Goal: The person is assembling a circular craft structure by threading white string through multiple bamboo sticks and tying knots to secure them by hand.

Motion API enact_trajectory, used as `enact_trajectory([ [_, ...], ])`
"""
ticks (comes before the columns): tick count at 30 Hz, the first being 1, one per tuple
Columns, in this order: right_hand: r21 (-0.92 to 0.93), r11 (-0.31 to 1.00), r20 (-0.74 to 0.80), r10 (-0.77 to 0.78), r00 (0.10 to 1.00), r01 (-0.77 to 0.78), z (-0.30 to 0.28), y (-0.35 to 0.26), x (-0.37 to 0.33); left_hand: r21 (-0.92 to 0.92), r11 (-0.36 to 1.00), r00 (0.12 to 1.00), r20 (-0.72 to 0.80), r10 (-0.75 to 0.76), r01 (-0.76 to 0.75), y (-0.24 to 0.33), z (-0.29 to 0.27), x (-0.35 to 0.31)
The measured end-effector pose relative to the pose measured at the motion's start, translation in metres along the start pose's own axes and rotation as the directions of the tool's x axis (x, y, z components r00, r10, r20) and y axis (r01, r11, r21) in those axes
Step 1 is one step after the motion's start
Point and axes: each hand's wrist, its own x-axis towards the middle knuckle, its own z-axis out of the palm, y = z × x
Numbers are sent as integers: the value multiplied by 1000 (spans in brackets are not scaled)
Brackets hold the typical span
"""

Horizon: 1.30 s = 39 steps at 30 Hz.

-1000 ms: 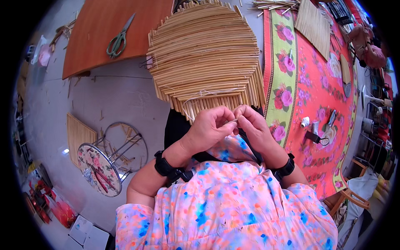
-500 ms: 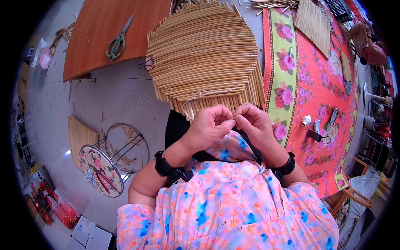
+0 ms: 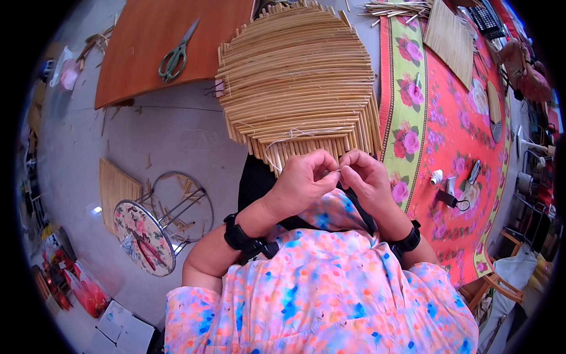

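A panel of straw-coloured stalks (image 3: 300, 82), roughly rounded with an angled lower border, lies in front of me over my lap. Loose white thread (image 3: 298, 133) trails across its lower part, and a clip (image 3: 214, 89) grips its left edge. Just below that lower edge my left hand (image 3: 306, 178) and my right hand (image 3: 367, 179) meet, fingertips pinched close together. Between them is something thin and tiny, too small to name. Both hands are closed, with thumbs against forefingers.
Green-handled scissors (image 3: 174, 60) rest on a brown tabletop (image 3: 135, 53). A floral stool (image 3: 144, 236) holding red-handled pliers (image 3: 148, 251) stands at left. On the red floral cloth (image 3: 436, 147) lie a white thread spool (image 3: 436, 176), a black tag (image 3: 448, 199) and a stalk panel (image 3: 448, 41).
The whole view has shifted slightly, so the surroundings sit a little farther right. My hands stay pinched together below the panel, with only slight finger movement.
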Motion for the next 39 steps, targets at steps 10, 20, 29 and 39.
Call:
enact_trajectory([
  [10,34,998,27,47,999,-48,-4,1,0,301,934,977,-37,211,-190,4,-3,-1],
  [20,412,870,186,212,959,-272,-1,-1,3,475,772,877,-1,480,-422,-1,-6,1],
  [29,402,877,134,229,964,-264,6,2,4,225,971,995,-40,96,-84,8,-10,-3],
  [39,446,776,213,392,895,-446,-3,-5,4,622,657,870,83,485,-426,1,-14,4],
])
